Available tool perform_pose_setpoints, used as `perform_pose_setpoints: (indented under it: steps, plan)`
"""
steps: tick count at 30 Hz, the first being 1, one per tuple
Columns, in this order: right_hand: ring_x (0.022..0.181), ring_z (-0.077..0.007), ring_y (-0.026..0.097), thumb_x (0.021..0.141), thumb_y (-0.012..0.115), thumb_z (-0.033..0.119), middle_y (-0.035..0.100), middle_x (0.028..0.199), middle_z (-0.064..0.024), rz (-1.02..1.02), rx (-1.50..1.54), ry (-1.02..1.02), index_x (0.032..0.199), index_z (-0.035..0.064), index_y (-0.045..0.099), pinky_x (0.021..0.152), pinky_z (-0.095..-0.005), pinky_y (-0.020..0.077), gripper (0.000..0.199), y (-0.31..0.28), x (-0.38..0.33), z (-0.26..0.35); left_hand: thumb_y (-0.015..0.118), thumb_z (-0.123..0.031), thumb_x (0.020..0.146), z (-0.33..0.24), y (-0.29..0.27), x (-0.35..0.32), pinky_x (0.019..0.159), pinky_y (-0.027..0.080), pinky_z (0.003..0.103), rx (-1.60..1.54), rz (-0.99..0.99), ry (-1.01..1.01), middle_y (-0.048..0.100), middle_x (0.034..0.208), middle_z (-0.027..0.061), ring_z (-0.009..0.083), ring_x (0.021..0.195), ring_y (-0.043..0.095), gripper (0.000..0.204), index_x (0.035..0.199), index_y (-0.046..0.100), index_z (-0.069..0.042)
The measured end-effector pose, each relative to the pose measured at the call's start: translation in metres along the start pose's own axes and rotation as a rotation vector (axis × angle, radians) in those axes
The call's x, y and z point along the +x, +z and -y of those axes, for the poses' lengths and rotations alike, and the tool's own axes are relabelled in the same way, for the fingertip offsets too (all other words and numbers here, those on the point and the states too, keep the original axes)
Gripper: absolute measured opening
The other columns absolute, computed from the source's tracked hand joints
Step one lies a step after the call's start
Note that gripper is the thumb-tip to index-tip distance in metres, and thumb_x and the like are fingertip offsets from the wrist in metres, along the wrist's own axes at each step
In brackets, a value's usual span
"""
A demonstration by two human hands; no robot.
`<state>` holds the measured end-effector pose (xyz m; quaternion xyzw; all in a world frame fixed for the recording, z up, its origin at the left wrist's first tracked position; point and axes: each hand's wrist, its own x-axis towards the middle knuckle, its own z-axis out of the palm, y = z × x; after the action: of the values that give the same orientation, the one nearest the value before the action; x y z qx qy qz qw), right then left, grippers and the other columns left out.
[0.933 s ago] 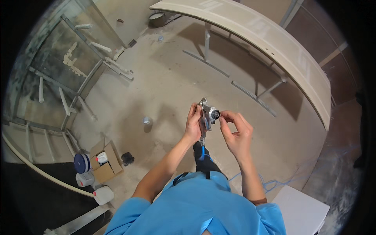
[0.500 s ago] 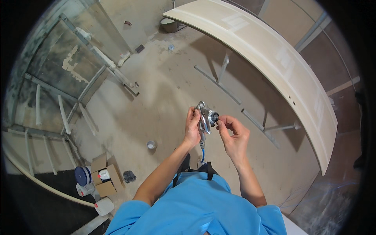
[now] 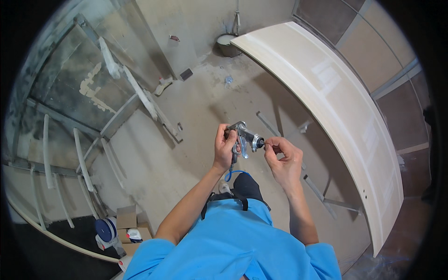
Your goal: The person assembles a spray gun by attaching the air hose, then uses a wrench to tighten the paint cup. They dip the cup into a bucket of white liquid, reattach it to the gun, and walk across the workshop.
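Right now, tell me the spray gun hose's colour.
The hose is blue; the head view shows it best.

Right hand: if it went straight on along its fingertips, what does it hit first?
The dark nozzle of the silver spray gun in the left hand. The right hand's fingertips look right at it, maybe already touching; one view leaves depth unclear.

head view | left fisheye, head-worn | looks down | left hand (image 3: 224, 152), right hand (image 3: 285, 161) near
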<state>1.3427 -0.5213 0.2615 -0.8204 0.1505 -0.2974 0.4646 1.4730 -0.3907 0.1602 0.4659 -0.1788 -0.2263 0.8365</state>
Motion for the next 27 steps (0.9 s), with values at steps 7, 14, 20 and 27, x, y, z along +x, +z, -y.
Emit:
perform_pose_setpoints:
  steps: [7,14,20,27]
  plan:
    - [0.063,-0.0131,0.065,0.087,0.07,0.001,0.067,0.077,-0.0078,0.179,-0.028,-0.035,0.094,0.0018,0.069,0.057,-0.0283,0.0509,0.007,0.075,0.156,-0.04,0.062,-0.033,0.107,-0.005,-0.073,0.153,0.052,0.045,0.02,0.07,-0.081,0.027,0.056,0.079,-0.002,0.0035,0.06,0.053,0.026,0.108,0.049,-0.011]
    - [0.059,-0.0078,0.053,0.089,0.066,0.0,0.059,0.072,-0.0023,-0.005,0.078,0.069,0.089,0.0021,0.062,0.054,-0.0248,0.0426,0.005,0.17,0.327,-0.116,0.059,-0.039,0.107,0.011,-0.132,0.336,0.048,0.046,0.022,-0.044,-0.155,-0.116,0.057,0.078,-0.0024,0.0054,0.058,0.055,0.028,0.105,0.05,-0.013]
    - [0.063,-0.0053,0.044,0.1,0.058,0.004,0.052,0.072,-0.0002,0.026,0.417,0.162,0.092,-0.0017,0.058,0.056,-0.0229,0.0364,0.009,0.199,0.452,-0.139,0.054,-0.036,0.11,0.003,-0.163,0.466,0.049,0.049,0.024,-0.114,-0.179,-0.147,0.059,0.078,-0.0017,0.0076,0.059,0.059,0.022,0.106,0.05,-0.015]
    - [0.074,-0.0144,0.069,0.096,0.067,0.003,0.072,0.089,-0.009,0.096,0.258,0.219,0.109,-0.0006,0.068,0.068,-0.0282,0.055,0.013,0.28,0.56,-0.16,0.055,-0.033,0.11,0.016,-0.196,0.585,0.049,0.047,0.023,-0.163,-0.266,-0.257,0.058,0.079,-0.0038,0.0051,0.06,0.056,0.019,0.103,0.05,-0.016]
